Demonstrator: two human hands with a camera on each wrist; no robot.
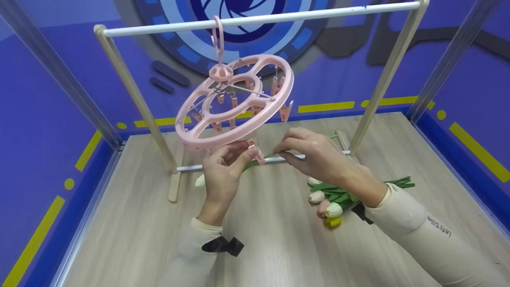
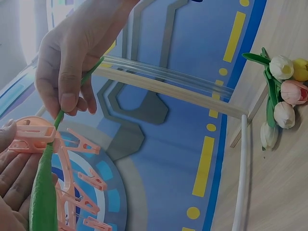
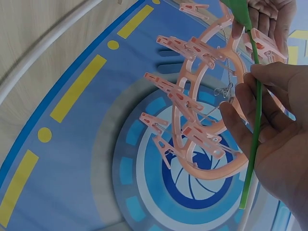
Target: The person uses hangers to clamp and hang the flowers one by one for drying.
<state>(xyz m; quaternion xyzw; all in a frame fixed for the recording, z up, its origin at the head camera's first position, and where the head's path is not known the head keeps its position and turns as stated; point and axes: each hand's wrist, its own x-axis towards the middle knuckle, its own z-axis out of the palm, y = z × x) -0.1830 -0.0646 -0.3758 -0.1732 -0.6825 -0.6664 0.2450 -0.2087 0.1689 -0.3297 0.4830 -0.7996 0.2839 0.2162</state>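
My left hand pinches a pink clothespin below the near rim of a round pink hanger. The thumb lies on one side of the clip. My right hand holds the thin green stem of a tulip between thumb and fingers. In the left wrist view, that stem passes right at the clothespin's tip, with a broad green leaf below it. The white flower head shows left of my left hand in the head view. More clothespins dangle around the hanger, which tilts down toward me.
The hanger's hook hangs on the white top bar of a wooden-legged rack. A bunch of white, pink and yellow tulips lies on the table, partly under my right forearm. Blue patterned walls enclose the table.
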